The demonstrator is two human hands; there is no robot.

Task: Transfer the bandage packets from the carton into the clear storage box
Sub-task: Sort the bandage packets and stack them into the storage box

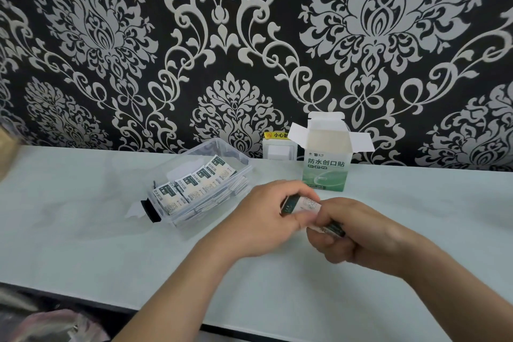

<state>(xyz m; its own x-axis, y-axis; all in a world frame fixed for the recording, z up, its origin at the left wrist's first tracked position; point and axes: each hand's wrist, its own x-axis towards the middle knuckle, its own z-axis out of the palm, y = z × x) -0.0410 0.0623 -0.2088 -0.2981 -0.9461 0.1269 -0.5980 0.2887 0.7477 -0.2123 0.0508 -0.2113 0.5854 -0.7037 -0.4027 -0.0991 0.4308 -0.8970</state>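
Left hand (263,214) and right hand (361,236) both pinch a small bundle of bandage packets (304,206) just above the table (83,216), where a slack grip could fan and spill them short of the clear storage box (236,153), already lined with filed packets (194,183); beyond, the carton (326,173) stands flaps-open, contents unseen.

1. A pale table (83,230) is carrying two things.
2. A clear storage box (234,153) is sitting left of centre, at a slant.
3. A carton (326,172) is standing upright to the box's right, near the back edge and apart from it, its flaps open.
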